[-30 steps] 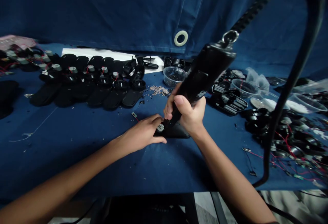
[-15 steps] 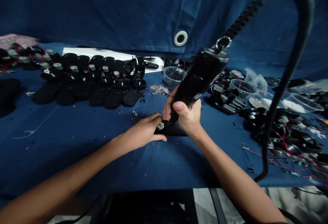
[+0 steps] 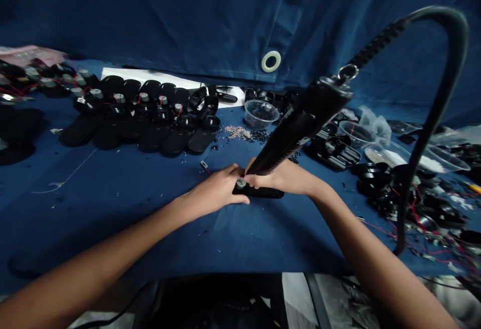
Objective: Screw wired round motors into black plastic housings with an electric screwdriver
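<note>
A dark blue cloth [image 3: 158,13] hangs behind the bench, with a pale ring set in its edge, and more blue cloth [image 3: 112,238] covers the bench itself. Rows of flat black plastic pieces [image 3: 150,138] fill the far left of the bench, many topped with small silver cylinders [image 3: 119,98] and red wires. To the right lie heaps of black parts and tangled red wire [image 3: 417,213], along with several clear plastic bowls [image 3: 355,134]. One clear bowl of dark screws [image 3: 261,114] sits at the back, near a small spill of silver screws [image 3: 237,132].

A black power tool [image 3: 296,128] slants down to the middle of the bench, hanging from a metal ring [image 3: 347,72] on a thick black cable [image 3: 456,33] that arches overhead. Its lower end meets the hands at a black piece [image 3: 263,193] lying flat on the cloth, just in front of the person.

The left hand [image 3: 216,191] is closed over the near end of that piece, with its fingers beside a small round silver part [image 3: 240,183]. The right hand [image 3: 281,177] lies under the tool and reaches toward the left, but the view does not show whether it grips the tool. A firm, flat press on the piece should stop it sliding, and the tool's weight is best kept square over the round part.
</note>
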### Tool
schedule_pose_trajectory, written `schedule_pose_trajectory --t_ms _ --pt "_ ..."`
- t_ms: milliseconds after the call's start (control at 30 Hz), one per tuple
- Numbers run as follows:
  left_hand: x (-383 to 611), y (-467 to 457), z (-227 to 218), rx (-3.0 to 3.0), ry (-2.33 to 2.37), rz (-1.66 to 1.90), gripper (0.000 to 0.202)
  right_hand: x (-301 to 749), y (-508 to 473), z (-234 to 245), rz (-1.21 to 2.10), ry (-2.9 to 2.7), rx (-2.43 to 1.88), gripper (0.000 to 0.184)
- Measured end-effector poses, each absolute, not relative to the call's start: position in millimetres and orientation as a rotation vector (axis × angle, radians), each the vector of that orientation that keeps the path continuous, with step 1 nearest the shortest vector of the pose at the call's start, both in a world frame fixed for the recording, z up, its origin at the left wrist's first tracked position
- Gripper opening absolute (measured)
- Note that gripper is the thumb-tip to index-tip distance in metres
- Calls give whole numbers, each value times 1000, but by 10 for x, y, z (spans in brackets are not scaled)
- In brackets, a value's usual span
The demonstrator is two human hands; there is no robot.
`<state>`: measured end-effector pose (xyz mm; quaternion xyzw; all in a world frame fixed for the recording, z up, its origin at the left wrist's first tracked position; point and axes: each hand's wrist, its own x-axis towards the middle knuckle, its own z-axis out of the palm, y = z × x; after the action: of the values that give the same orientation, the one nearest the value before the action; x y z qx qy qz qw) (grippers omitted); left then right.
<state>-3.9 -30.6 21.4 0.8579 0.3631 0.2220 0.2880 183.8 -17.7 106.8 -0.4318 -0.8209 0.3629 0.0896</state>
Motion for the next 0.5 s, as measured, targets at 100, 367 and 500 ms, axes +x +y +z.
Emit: schedule_pose_trajectory --t_ms 100,367,500 --pt "-39 -304 200 2281 968 595 46 1824 -184 1034 991 -2430 -1248 25" --pt "-23 -317 170 2316 984 603 54 1771 -257 1103 840 -2504 -1112 13" --pt "-17 -400 262 2362 1002 586 57 2023 -254 1504 952 -2141 -1152 22"
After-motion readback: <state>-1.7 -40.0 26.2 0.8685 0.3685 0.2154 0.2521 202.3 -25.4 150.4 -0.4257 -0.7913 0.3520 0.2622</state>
